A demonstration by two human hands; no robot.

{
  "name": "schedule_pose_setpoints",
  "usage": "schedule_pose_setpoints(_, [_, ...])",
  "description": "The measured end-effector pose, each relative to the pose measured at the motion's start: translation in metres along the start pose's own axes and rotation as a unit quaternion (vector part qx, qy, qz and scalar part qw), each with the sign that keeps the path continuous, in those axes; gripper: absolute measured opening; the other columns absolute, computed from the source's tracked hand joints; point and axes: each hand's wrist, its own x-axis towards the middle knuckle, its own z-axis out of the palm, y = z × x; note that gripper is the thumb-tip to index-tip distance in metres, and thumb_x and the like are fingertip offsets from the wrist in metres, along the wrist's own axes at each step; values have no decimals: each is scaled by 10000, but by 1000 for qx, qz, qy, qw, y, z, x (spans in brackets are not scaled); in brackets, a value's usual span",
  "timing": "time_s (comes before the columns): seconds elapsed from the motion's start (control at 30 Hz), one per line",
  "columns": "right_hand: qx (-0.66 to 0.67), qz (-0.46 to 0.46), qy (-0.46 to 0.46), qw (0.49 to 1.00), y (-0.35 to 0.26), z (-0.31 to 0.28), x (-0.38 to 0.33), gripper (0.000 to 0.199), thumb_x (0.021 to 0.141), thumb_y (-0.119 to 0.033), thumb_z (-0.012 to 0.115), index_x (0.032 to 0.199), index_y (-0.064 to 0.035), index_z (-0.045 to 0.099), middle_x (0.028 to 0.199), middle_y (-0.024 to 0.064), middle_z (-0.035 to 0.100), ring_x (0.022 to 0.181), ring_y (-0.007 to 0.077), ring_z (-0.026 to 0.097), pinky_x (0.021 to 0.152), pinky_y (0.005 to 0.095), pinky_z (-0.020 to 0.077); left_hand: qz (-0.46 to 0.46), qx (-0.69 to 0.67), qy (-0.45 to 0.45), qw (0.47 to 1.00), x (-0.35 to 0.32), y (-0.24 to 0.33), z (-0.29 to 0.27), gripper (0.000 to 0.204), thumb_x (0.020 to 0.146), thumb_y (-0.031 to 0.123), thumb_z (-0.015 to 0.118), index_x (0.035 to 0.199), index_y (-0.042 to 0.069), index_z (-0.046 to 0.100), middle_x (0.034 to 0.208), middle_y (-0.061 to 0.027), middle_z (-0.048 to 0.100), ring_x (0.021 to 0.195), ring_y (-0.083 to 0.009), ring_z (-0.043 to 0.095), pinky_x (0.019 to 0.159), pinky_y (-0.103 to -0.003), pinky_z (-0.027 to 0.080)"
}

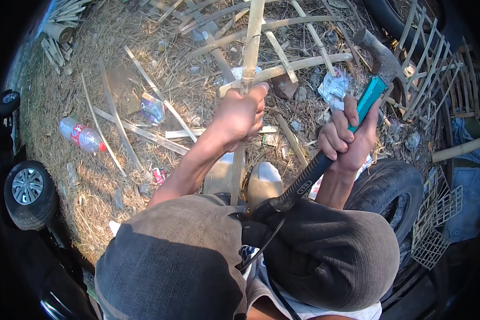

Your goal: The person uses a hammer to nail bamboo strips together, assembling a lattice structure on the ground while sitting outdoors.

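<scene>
Left hand point(240, 116) closed around long, pale, jointed bamboo strip point(252, 42), right hand point(346, 140) clasping rusty-headed, teal-shafted hammer point(369, 98)

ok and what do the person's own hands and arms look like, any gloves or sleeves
Both the left hand and the right hand are ungloved. No sleeve covers the visible stretches of left forearm and right forearm, and no watch shows on either. Further up, the arms are out of sight.
</scene>
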Motion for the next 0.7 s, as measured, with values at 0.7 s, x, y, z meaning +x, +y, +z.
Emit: schedule_pose_setpoints(0.7, [35,-93,-36,994,-11,-5,-11,599,1037,-668,248,753,-148,342,485,-49,269,329,38,188,261,222,171,77,73,-13,994,-10,19,24,405,1019,288,589,677,166,411,528,99,333,385,-30,265,367,-259,191])
